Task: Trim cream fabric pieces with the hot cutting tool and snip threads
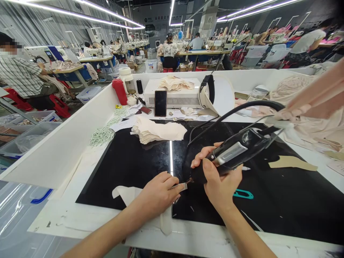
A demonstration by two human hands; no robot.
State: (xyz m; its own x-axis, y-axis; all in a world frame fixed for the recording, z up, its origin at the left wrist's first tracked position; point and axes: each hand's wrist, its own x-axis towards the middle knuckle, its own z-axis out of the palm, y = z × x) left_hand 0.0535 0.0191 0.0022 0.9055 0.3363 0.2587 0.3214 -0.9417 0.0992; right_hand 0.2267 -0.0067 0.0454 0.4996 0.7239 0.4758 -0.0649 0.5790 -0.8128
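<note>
My right hand [219,175] is wrapped round a black corded handheld power tool [233,150] with a silvery panel and a narrow metal tip pointing left. My left hand [161,191] is closed at the fingertips on a cream fabric piece [126,193], which hangs partly over the black board's front edge. A pale edge pokes out past the left fingertips, close to the tool's tip; I cannot tell whether they touch. Behind both hands lies a stack of cream fabric pieces [161,132]. Teal thread snips [243,194] rest just right of my right wrist.
The black board [129,161] lies on a white table with raised walls. A phone [160,103] leans on a white vented box [174,95]. Green cord [103,134] is piled left, a tan piece [292,163] right. The tool's cable [242,104] arches rightward. People sit at sewing machines beyond.
</note>
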